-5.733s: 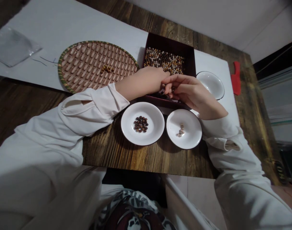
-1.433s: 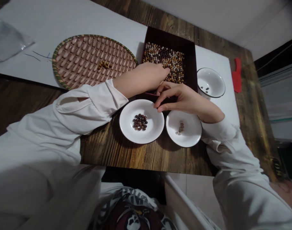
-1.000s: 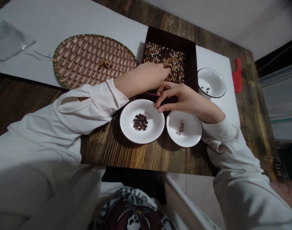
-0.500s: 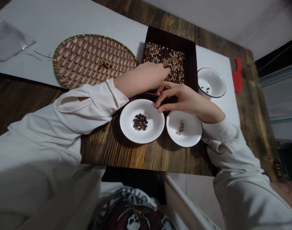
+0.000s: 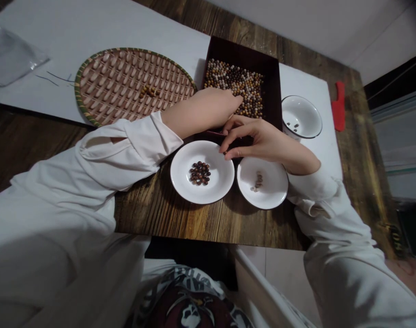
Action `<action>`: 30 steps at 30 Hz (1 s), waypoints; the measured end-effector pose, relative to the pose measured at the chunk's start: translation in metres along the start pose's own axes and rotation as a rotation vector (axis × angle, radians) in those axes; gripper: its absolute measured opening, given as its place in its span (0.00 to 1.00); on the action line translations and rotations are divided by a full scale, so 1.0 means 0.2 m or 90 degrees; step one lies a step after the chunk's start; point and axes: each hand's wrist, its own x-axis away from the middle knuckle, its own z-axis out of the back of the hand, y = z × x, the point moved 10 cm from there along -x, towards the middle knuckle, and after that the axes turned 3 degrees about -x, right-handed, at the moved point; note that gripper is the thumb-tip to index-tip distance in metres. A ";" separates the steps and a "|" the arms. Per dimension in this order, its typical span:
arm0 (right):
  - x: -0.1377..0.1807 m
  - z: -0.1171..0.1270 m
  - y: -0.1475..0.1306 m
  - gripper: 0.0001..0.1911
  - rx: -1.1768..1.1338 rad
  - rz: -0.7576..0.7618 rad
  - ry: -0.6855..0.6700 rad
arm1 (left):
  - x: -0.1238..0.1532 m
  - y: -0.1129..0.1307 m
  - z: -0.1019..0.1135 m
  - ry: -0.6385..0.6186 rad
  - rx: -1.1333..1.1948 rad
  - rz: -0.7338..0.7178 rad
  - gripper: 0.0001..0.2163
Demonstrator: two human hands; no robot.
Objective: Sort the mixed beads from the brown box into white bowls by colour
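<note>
A dark box (image 5: 272,86) holds a heap of mixed beads (image 5: 238,84) in brown, yellow and pale colours. My left hand (image 5: 220,107) lies over the box's near edge with its fingertips in the beads; its fingers are mostly hidden. My right hand (image 5: 254,139) hovers at the box's near rim, fingers pinched together above the edge of a white plate (image 5: 216,182) that holds dark brown beads (image 5: 200,173). Whether the pinch holds a bead is hidden. A second white plate (image 5: 272,191) carries a few pale beads (image 5: 257,181).
A woven round tray (image 5: 109,86) with a few tan beads (image 5: 149,91) lies at the left on a white sheet. A white bowl (image 5: 308,116) with a few dark beads stands right of the box. A red tool (image 5: 337,106) and a clear bag (image 5: 10,59) lie at the edges.
Since 5.7 s ago my right hand has come from the box down to the edge of the plate of dark beads. Over the last second both hands have barely moved.
</note>
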 end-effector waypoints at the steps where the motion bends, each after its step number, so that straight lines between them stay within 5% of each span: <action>1: 0.00 0.00 0.00 0.12 0.001 -0.001 0.000 | 0.00 -0.01 0.00 0.001 0.021 0.007 0.17; 30: 0.00 0.00 -0.01 0.12 0.011 -0.004 0.000 | 0.00 -0.02 -0.01 -0.008 0.032 0.015 0.21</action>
